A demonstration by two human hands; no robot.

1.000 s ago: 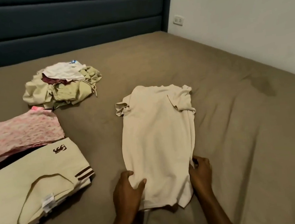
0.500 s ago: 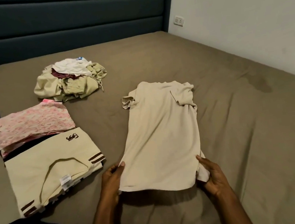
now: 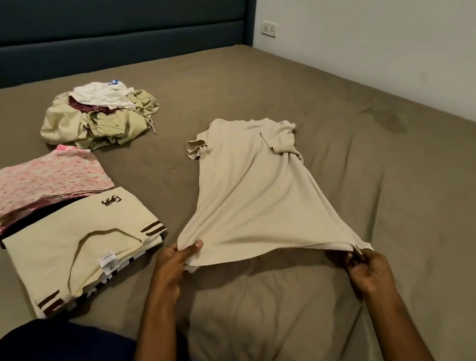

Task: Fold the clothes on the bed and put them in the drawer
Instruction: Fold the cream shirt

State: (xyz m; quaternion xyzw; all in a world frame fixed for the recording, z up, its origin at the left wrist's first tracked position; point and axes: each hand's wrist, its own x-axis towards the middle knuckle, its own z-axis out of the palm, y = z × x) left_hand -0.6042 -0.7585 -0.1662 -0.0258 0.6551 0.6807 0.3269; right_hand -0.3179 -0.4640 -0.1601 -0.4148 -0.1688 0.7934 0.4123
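Both hands just lifted the beige t-shirt (image 3: 250, 196) hem off the bed (image 3: 377, 164): left hand (image 3: 175, 261) and right hand (image 3: 366, 272) each pinch a corner, collar end still lying down. Looks like the lengthwise fold comes next.

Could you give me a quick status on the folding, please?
Left hand and right hand both pinch the beige shirt hem, lifted. Collar end on bed. Nothing in the way.
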